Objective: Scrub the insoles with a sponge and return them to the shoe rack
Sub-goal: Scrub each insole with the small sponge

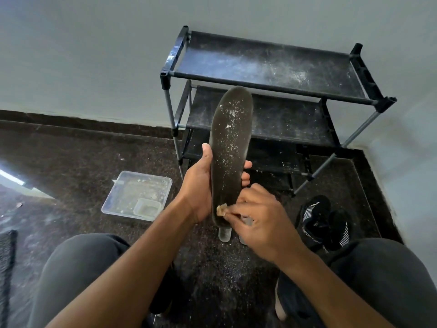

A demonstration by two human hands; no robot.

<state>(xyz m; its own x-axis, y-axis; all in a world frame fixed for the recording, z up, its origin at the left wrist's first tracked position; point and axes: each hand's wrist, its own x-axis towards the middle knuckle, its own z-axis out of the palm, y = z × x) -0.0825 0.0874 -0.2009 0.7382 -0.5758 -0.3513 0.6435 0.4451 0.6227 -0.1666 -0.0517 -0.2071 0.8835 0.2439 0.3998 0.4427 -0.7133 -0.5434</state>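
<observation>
A dark insole (230,138), speckled with white powder, stands upright in front of me. My left hand (201,185) grips its lower half, thumb on the left edge and fingertips showing past the right edge. My right hand (260,216) pinches a small tan sponge (221,211) and presses it against the insole's heel end. Behind the insole stands the black shoe rack (272,86) against the wall, its fabric shelves dusted white.
A clear plastic tray (139,194) with a smaller tub inside lies on the dark speckled floor at the left. A black sneaker (324,221) sits on the floor at the right. Something pale and small (224,234) stands on the floor under the insole. My knees fill the bottom corners.
</observation>
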